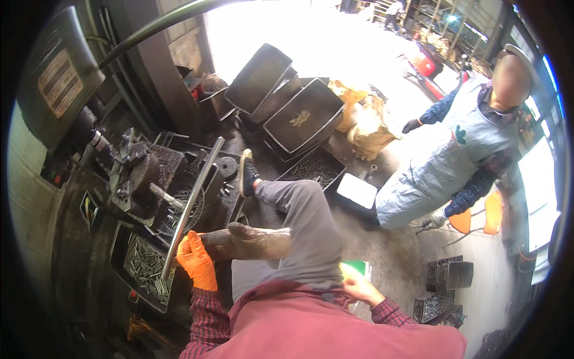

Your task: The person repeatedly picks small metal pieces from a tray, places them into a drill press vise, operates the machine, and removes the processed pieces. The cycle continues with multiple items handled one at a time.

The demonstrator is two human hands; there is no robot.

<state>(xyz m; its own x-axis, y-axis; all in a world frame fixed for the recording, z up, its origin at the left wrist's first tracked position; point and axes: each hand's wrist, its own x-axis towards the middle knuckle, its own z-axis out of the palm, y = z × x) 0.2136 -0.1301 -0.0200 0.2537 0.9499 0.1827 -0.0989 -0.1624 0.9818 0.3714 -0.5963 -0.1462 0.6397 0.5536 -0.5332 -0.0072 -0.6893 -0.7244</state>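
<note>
I see my left hand (196, 261) in an orange glove, fingers clamped round the lower end of a long metal lever (192, 203) that slants up over the machine (149, 173). My bare right hand (357, 288) rests open by my hip, holding nothing.

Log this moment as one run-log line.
left hand: orange glove, gripping long metal lever | right hand: bare, resting by thigh, empty | tray of small metal parts below lever | co-worker in apron standing right
</note>
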